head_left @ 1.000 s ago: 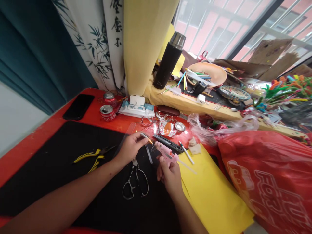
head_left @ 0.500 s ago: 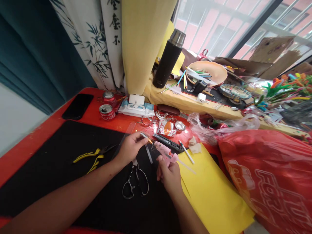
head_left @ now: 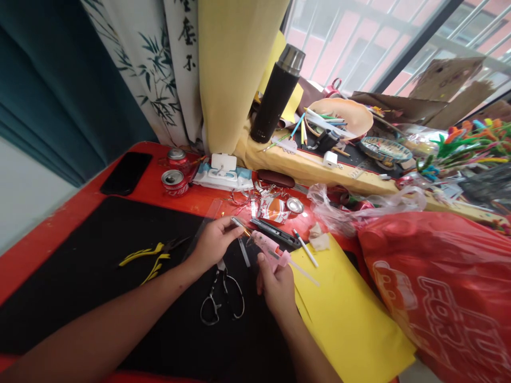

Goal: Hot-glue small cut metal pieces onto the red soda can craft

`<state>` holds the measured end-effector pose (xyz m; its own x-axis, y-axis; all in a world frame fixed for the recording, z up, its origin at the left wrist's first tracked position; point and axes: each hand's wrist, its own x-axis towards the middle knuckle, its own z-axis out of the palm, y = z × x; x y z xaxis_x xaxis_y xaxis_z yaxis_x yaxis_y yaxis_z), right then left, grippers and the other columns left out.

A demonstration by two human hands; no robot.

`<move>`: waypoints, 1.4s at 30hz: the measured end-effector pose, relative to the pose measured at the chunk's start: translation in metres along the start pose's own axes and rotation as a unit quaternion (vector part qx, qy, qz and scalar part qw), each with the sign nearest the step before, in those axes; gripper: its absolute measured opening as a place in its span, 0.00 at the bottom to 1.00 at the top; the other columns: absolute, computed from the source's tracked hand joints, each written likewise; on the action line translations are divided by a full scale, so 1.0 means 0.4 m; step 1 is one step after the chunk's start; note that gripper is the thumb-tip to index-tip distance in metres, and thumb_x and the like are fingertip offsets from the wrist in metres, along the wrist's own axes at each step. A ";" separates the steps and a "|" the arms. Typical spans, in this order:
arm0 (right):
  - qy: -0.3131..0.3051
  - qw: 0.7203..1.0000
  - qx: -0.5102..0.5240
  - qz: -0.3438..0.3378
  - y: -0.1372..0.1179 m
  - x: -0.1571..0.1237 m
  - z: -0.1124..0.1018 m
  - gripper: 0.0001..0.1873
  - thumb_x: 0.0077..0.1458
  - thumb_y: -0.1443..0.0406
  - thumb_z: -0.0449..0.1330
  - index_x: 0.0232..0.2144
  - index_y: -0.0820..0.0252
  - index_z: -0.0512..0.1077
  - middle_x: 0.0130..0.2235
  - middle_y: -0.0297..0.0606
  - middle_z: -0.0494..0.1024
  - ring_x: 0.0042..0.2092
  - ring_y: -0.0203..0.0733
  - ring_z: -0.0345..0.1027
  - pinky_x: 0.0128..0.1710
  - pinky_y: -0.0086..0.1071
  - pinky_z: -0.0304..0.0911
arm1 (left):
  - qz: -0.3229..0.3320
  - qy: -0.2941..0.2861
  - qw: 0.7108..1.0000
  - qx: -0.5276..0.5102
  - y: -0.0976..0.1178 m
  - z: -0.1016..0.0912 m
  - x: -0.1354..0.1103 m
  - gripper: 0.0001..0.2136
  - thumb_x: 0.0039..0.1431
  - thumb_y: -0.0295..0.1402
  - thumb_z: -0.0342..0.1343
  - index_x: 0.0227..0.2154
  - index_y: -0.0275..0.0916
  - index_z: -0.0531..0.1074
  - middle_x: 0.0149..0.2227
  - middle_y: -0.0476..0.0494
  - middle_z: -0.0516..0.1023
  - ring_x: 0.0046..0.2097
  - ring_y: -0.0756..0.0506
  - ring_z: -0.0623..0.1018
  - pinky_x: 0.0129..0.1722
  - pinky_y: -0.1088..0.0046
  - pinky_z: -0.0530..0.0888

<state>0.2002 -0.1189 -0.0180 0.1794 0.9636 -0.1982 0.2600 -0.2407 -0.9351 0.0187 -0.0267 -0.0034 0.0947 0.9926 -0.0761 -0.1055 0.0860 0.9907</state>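
Between the thumb and fingers of my left hand (head_left: 215, 239) is a small shiny metallic strip (head_left: 238, 222), pinched near its end. My right hand (head_left: 277, 283) is wrapped round the handle of a pink glue gun (head_left: 268, 249). The gun's nozzle points left, close to the strip; I cannot tell whether they touch. A clear glue stick (head_left: 305, 272) juts from the gun's rear. Below the hands, scissors (head_left: 222, 298) lie on the black mat (head_left: 167, 340). Another clear stick (head_left: 244, 252) rests on the mat between my hands.
Yellow-handled pliers (head_left: 154, 259) lie left of my left forearm. Behind the hands are a black utility knife (head_left: 275, 233), a cut can piece (head_left: 273, 209), a wipes pack (head_left: 223, 175) and a can (head_left: 174, 182). Yellow paper (head_left: 351, 319) and a red bag (head_left: 435, 287) occupy the right.
Both hands keep their holds on the strip and the glue gun, almost still. My right hand and the gun have shifted very slightly; the surroundings look the same.
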 end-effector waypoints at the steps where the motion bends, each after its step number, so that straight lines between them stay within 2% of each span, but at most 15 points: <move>1: -0.001 1.000 0.000 0.002 -0.004 0.000 0.000 0.45 0.64 0.30 0.58 0.09 0.52 0.64 0.10 0.35 0.65 0.15 0.37 0.61 0.18 0.30 0.57 | 0.000 0.000 1.000 0.000 0.000 0.000 0.000 0.09 0.56 0.40 0.72 0.37 0.43 0.87 0.36 0.44 0.89 0.39 0.39 0.85 0.44 0.65 0.80; 8: -0.006 1.000 0.007 0.003 -0.021 0.003 0.000 0.44 0.64 0.31 0.59 0.09 0.51 0.63 0.10 0.34 0.64 0.14 0.37 0.60 0.17 0.30 0.56 | 0.001 -0.005 1.000 -0.004 -0.002 0.000 0.000 0.10 0.57 0.40 0.72 0.37 0.41 0.87 0.36 0.43 0.89 0.40 0.39 0.85 0.44 0.66 0.80; 21: 0.017 1.000 -0.014 0.002 -0.004 0.001 0.009 0.39 0.68 0.37 0.59 0.13 0.52 0.67 0.10 0.31 0.62 0.14 0.37 0.61 0.17 0.28 0.56 | -0.002 -0.021 0.999 0.025 -0.010 -0.009 0.002 0.12 0.59 0.42 0.69 0.39 0.39 0.85 0.38 0.43 0.89 0.41 0.40 0.86 0.46 0.64 0.80; 30: 0.001 1.000 -0.016 0.002 -0.023 0.004 0.005 0.42 0.67 0.35 0.57 0.09 0.50 0.61 0.10 0.33 0.62 0.14 0.37 0.61 0.17 0.29 0.57 | -0.002 -0.023 0.999 0.025 -0.008 -0.007 0.002 0.13 0.59 0.42 0.69 0.41 0.39 0.85 0.39 0.43 0.89 0.42 0.40 0.86 0.47 0.64 0.81; 36: -0.017 1.000 -0.026 -0.003 -0.052 0.007 -0.003 0.43 0.65 0.32 0.57 0.09 0.50 0.61 0.10 0.34 0.63 0.14 0.38 0.61 0.17 0.30 0.59 | 0.001 -0.021 0.999 0.032 -0.013 -0.006 0.003 0.12 0.60 0.42 0.68 0.40 0.40 0.85 0.38 0.43 0.89 0.41 0.40 0.86 0.45 0.64 0.81; 42: -0.021 0.999 -0.037 0.001 -0.052 0.009 -0.002 0.42 0.66 0.34 0.57 0.09 0.50 0.61 0.10 0.35 0.64 0.15 0.38 0.62 0.17 0.30 0.59 | 0.013 -0.031 0.999 0.041 -0.012 -0.005 0.003 0.12 0.59 0.42 0.68 0.40 0.40 0.85 0.41 0.42 0.90 0.44 0.38 0.87 0.49 0.62 0.82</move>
<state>0.1963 -0.1105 0.0009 0.1413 0.9667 -0.2135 0.3285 -0.2492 -0.9110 0.0174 -0.0260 -0.0086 0.1542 0.9870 -0.0451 -0.0284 0.0500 0.9983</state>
